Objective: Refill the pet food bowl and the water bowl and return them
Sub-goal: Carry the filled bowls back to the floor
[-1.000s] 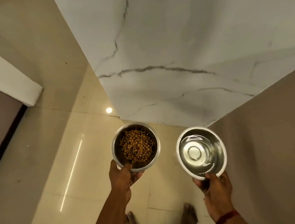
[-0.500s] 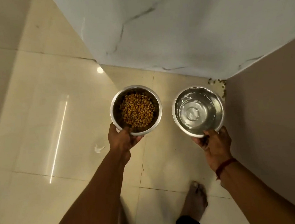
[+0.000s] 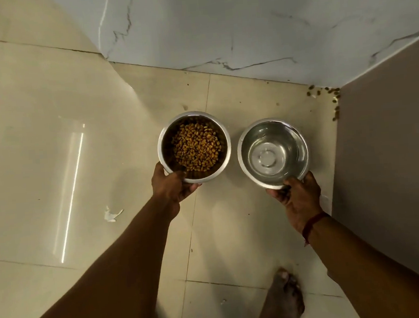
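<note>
Two steel bowls are held over the beige tiled floor, side by side. The food bowl (image 3: 167, 139), heaped with brown kibble (image 3: 196, 147), is gripped at its near rim by my left hand (image 3: 173, 186), thumb inside the rim. To its right the water bowl (image 3: 245, 143) holds clear water, and my right hand (image 3: 298, 197) pinches its near rim. Both bowls look level. Whether either bowl touches the floor I cannot tell.
A white marble wall (image 3: 243, 25) stands ahead and a plain brown wall (image 3: 391, 157) on the right; they meet in a corner where spilled kibble (image 3: 334, 98) lies. A white scrap (image 3: 111, 214) lies on the floor at left. A bare foot (image 3: 282, 301) stands at bottom right.
The view has tilted down to the floor corner. Both arms have stretched forward and down, carrying the bowls lower toward the floor near the corner.
</note>
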